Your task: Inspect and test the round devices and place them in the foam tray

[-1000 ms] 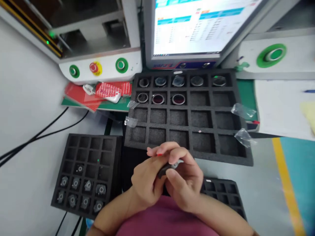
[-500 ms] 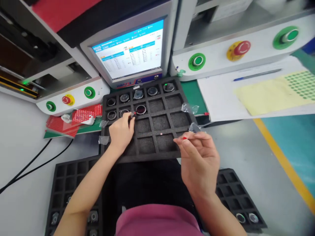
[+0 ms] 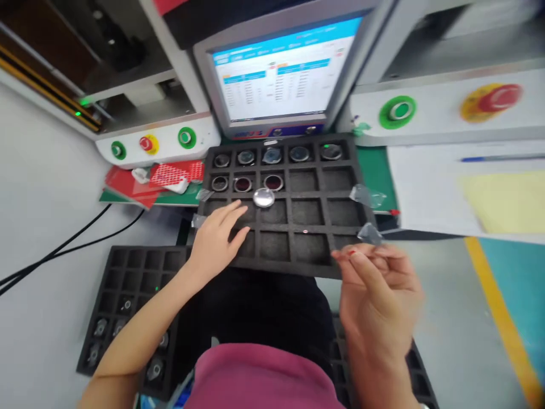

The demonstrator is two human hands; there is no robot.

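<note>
My left hand (image 3: 217, 238) is over the left part of a black foam tray (image 3: 313, 247), fingers apart and holding nothing. Just beyond its fingertips is a shiny round disc (image 3: 264, 197), tilted at the divider below the second row; I cannot tell whether it rests there. Two dark red round lenses (image 3: 273, 182) (image 3: 243, 183) lie in second-row compartments behind it. My right hand (image 3: 381, 289), by the tray's front right corner, is closed in a pinch on a small red piece whose kind I cannot make out.
A monitor (image 3: 289, 74) stands behind the tray, with button panels either side. Red sticker sheets (image 3: 170, 176) lie left; a pen (image 3: 502, 159) and yellow sheet (image 3: 502, 201) right. Clear plastic scraps (image 3: 367, 196) hang on the tray edge. Another foam tray (image 3: 128, 278) sits lower left.
My left hand has opened from a pinch and drawn back toward me; the shiny disc now shows beyond it. My right hand still pinches the red piece. The view has shifted.
</note>
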